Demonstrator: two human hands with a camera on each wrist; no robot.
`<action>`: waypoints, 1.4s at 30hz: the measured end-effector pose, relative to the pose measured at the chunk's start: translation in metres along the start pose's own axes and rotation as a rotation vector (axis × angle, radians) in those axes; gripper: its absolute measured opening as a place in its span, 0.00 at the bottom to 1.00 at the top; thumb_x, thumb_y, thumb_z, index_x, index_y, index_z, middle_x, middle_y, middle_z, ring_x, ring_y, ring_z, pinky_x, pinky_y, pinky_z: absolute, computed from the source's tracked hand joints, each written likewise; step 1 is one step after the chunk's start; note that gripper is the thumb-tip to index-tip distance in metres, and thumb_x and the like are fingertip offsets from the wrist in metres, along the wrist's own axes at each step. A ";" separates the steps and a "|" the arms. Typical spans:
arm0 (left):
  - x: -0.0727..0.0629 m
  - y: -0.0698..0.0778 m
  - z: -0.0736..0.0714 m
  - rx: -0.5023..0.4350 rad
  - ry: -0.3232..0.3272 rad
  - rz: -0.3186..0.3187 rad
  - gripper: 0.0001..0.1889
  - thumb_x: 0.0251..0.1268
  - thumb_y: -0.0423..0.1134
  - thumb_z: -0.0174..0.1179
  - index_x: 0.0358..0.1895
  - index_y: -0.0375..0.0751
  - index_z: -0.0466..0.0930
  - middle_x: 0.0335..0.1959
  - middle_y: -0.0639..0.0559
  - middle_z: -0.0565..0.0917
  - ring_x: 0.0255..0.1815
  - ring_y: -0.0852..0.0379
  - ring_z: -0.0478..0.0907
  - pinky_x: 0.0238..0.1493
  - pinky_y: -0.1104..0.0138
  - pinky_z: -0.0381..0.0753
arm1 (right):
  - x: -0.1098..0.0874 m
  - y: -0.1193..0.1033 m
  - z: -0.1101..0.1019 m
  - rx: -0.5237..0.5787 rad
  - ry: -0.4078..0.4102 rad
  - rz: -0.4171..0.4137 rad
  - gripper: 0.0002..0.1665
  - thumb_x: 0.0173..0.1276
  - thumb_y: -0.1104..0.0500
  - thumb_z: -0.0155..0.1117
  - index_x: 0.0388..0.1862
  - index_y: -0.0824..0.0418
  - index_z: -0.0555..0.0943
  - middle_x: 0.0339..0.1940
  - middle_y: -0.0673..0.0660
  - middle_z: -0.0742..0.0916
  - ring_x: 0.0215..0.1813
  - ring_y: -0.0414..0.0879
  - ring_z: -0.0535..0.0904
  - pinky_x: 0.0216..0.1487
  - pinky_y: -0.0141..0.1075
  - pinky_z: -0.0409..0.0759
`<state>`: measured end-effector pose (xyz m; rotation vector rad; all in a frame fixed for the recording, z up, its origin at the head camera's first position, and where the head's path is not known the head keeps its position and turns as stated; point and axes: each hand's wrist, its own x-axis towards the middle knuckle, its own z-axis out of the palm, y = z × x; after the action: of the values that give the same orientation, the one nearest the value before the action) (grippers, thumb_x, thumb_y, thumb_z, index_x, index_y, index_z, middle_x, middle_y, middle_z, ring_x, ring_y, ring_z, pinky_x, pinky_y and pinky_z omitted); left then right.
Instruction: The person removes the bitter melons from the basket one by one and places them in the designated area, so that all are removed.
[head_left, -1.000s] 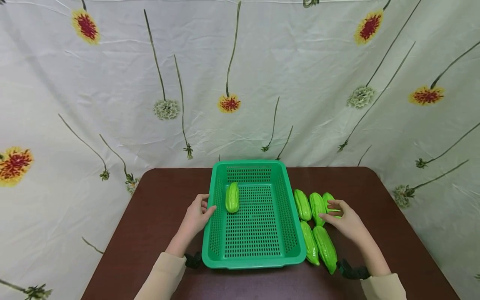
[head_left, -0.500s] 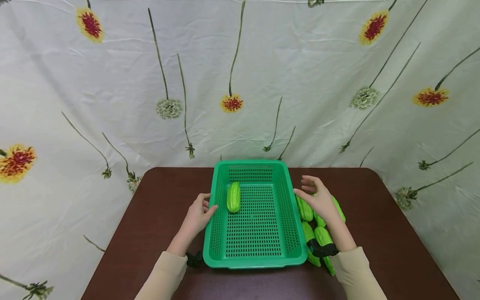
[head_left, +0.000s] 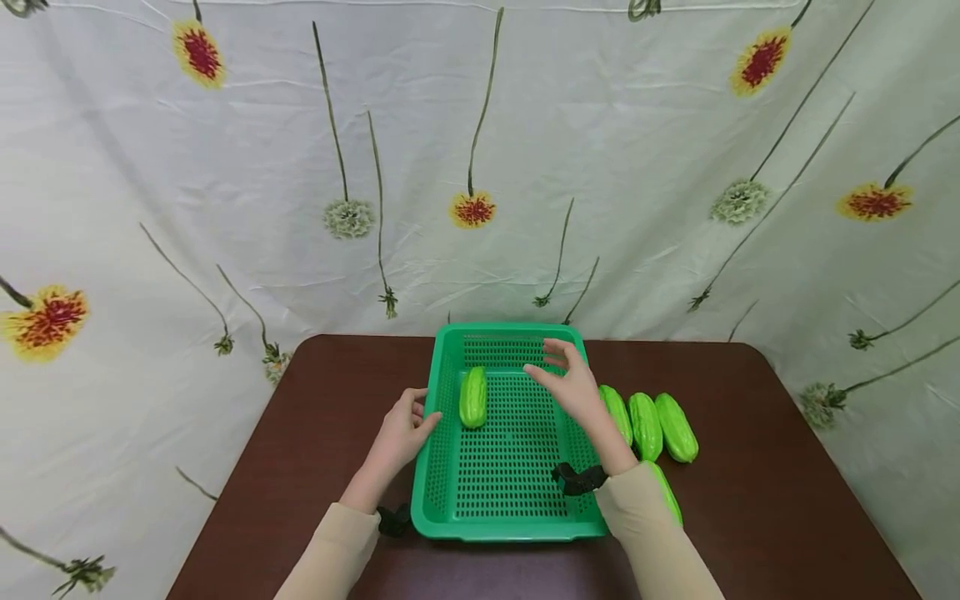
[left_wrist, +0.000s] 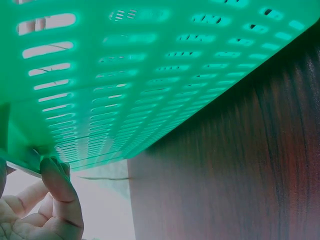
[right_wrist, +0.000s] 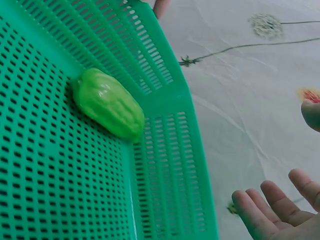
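Note:
A green plastic basket (head_left: pixel 510 531) with slotted walls sits on the dark table. One bright green bitter melon (head_left: pixel 473 397) lies inside, at the left of its floor; the right wrist view shows this bitter melon (right_wrist: pixel 110 104) close to the basket wall. My left hand (head_left: pixel 401 429) grips the left rim, thumb over the top and fingers outside; in the left wrist view the curled fingers (left_wrist: pixel 62 195) are at the rim. Over the right part of the basket hovers my right hand (head_left: pixel 573 387), thumb and fingers apart, holding nothing.
Several more bitter melons (head_left: pixel 677 427) lie on the table (head_left: pixel 757 500) just right of the basket, partly hidden by my right sleeve (head_left: pixel 652 525). Behind the table hangs a white cloth (head_left: pixel 645 150) with printed flowers. A black strap circles each wrist.
My right hand has moved left, from above the bitter melons at the right to over the basket. The left hand stays at the rim. The view has shifted slightly.

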<state>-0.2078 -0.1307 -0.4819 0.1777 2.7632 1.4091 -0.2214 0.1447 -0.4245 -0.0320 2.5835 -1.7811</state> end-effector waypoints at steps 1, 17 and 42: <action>0.000 0.000 0.000 0.000 0.000 0.000 0.26 0.70 0.35 0.60 0.67 0.30 0.66 0.38 0.42 0.76 0.32 0.56 0.72 0.33 0.65 0.73 | 0.002 0.000 0.005 0.002 -0.005 0.002 0.40 0.68 0.49 0.67 0.74 0.57 0.62 0.74 0.57 0.69 0.74 0.56 0.66 0.64 0.54 0.73; 0.000 -0.001 0.000 -0.003 0.010 -0.007 0.26 0.69 0.35 0.61 0.66 0.30 0.66 0.37 0.43 0.76 0.32 0.56 0.72 0.32 0.66 0.73 | 0.021 -0.004 0.055 -0.039 -0.042 0.014 0.38 0.67 0.47 0.68 0.72 0.57 0.67 0.70 0.60 0.73 0.70 0.58 0.70 0.62 0.54 0.74; -0.001 0.001 0.001 -0.015 0.010 -0.009 0.25 0.69 0.35 0.61 0.66 0.31 0.66 0.37 0.43 0.78 0.32 0.56 0.74 0.32 0.65 0.75 | 0.026 0.025 0.102 -0.113 -0.051 0.033 0.40 0.66 0.48 0.69 0.70 0.66 0.67 0.67 0.66 0.74 0.67 0.63 0.72 0.61 0.54 0.75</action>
<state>-0.2068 -0.1294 -0.4814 0.1588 2.7566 1.4326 -0.2463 0.0577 -0.4837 -0.0334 2.6299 -1.6002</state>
